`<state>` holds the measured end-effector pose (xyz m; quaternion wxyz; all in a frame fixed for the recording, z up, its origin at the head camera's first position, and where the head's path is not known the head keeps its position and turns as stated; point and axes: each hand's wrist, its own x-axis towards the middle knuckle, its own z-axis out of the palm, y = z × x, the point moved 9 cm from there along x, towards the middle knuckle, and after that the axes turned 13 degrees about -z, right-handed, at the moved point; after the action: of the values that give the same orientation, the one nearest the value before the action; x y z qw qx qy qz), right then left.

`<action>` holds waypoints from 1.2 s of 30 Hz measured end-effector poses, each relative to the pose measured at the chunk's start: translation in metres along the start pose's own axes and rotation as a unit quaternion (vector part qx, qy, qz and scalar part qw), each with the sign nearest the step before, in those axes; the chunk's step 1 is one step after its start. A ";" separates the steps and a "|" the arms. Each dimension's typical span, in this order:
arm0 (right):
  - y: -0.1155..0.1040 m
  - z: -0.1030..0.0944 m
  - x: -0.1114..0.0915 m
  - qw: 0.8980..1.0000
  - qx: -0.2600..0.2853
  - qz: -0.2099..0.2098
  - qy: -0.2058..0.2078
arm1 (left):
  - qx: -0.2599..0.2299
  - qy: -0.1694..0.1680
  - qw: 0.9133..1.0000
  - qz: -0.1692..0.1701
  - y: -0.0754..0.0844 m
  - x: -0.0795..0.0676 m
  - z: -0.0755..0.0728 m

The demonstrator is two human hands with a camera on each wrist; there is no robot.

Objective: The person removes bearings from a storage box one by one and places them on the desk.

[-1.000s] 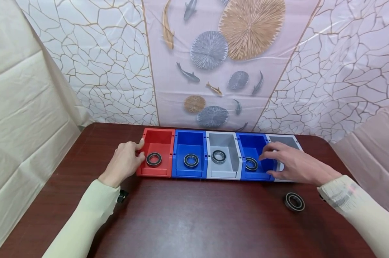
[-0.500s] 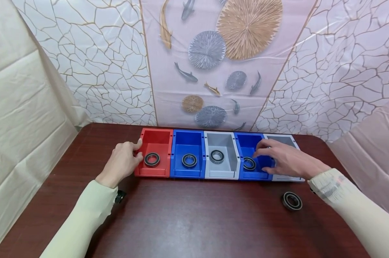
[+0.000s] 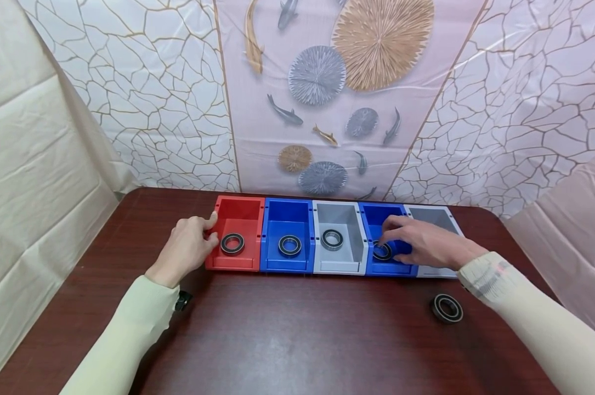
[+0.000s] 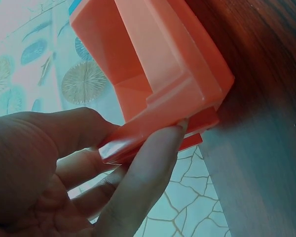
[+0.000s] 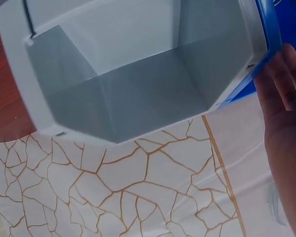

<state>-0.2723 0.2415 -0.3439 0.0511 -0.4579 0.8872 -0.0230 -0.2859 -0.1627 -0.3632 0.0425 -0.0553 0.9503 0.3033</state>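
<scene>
Crackle-patterned sheeting (image 3: 164,99) backs your dark wooden table (image 3: 297,334). One bearing (image 3: 383,259) lies in the right-hand blue bin (image 3: 391,270), under your right hand (image 3: 428,241); whether its curved fingers pinch it, I can't tell (they cover part of the rim). Your left hand (image 3: 186,244) pinches the red bin (image 3: 234,265) by its side, probably steadying the row. You have five bins side by side: one red, two blue, two grey. Bearings also number five: four inside bins, plus a loose bearing (image 3: 458,310) in front.
</scene>
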 end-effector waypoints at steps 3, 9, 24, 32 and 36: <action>0.001 0.005 0.003 1.000 0.020 0.006 -0.009 | 0.000 -0.004 1.000 -0.001 0.000 0.000 0.001; 0.000 0.011 0.011 0.999 0.027 -0.006 -0.017 | 0.000 -0.003 1.000 0.000 0.000 0.001 0.000; 0.003 0.019 0.025 0.999 0.007 -0.026 -0.045 | -0.007 -0.006 1.000 0.008 0.002 0.002 0.000; 0.007 0.028 0.027 0.996 0.019 0.012 -0.081 | -0.001 -0.001 1.000 0.005 0.001 0.003 -0.001; 0.009 0.033 0.028 0.996 0.031 0.023 -0.082 | -0.002 -0.004 1.000 0.004 0.001 0.003 0.000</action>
<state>-0.2920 0.2246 -0.3790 0.1388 -0.4359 0.8892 -0.0117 -0.2885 -0.1626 -0.3629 0.0449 -0.0508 0.9497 0.3058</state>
